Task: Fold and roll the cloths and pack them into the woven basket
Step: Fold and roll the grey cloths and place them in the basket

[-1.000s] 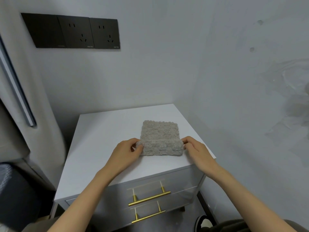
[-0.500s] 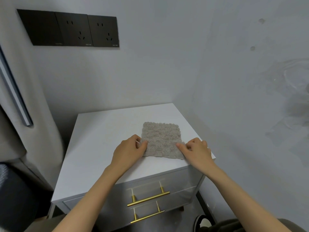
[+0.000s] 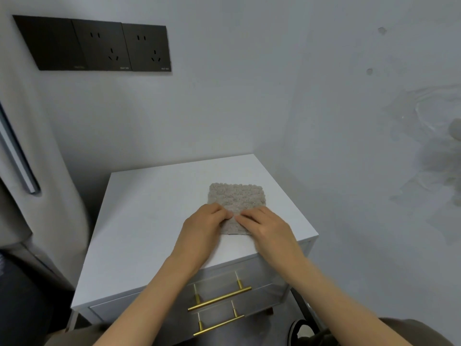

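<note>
A beige knobbly cloth (image 3: 237,197) lies folded into a small square on the right half of the white cabinet top (image 3: 149,221). Both of my hands rest on its near half. My left hand (image 3: 204,226) presses down with bent fingertips, and my right hand (image 3: 265,228) lies flat with its fingers pointing left. The fingertips of the two hands meet over the middle of the cloth. The cloth's near edge shows between my wrists. No woven basket is in view.
The cabinet stands in a corner, walls close behind and to the right. Two drawers with gold bar handles (image 3: 219,298) face me. Black wall sockets (image 3: 99,46) sit high on the left, a grey curtain (image 3: 37,183) hangs left, and a shoe (image 3: 299,330) is on the floor.
The rolled near edge of the cloth has been laid flat. Both hands slid from the cloth's near corners inward until they meet on its middle.
</note>
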Demonstrator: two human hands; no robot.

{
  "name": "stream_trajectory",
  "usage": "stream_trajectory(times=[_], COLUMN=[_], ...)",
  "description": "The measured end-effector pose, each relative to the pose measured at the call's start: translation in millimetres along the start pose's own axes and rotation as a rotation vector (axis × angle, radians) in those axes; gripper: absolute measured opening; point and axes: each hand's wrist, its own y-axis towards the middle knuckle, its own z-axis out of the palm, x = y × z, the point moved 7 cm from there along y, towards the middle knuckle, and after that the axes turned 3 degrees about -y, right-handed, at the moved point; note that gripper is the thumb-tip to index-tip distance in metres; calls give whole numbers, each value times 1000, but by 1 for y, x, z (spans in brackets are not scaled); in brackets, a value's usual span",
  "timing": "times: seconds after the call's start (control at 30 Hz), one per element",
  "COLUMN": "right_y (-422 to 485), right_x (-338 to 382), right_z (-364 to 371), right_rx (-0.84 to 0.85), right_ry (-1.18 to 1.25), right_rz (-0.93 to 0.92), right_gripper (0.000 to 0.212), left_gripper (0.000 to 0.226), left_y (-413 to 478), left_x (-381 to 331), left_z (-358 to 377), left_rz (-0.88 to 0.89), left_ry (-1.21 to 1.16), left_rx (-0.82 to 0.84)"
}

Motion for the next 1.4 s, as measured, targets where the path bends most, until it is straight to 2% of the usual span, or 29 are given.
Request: stream_trajectory(times=[0.27,0.37,0.53,0.7,0.8,0.97,1.07,1.13,1.2,1.27,1.33,1.4], right_y=[-13,-16,-21,-18,-21,-22,-24,-22,-15,-4,4,4], right_x=[-13,-25,-47,-66,-72,-77,-78,-77,-73,-58,-35,-17], right_z=[3,8,24,29,34,30,28,23,13,1,-3,-3], right_rx=[134,225,364,378,424,377,353,300,171,46,22,24], right_ry=[7,63,267,564,628,612,509,381,280,244,211,145], right_rz=[44,121,284,530,643,774,838,814,729,519,253,72], right_gripper=[45,44,46,24,16,20,26,26,21,20,31,40], left_gripper=[46,47,36,23,11,28,24,21,16,16,20,23], left_y=[-6,-6,-5,-4,-4,-5,-5,-4,-1,4,5,4], left_x=[16,28,44,51,49,48,47,45,37,21,4,-4], left_z=[3,2,-1,0,2,5,5,2,-5,-10,-10,-7], left_rz=[30,-4,-177,-318,-338,-414,-477,-480,-404,-218,-40,34], left_ry=[64,43,-229,-434,-401,-265,-212,-175,-152,-130,-77,-25], left_rx=[107,127,82,108,148,149,107,69,1,-62,-48,-24])
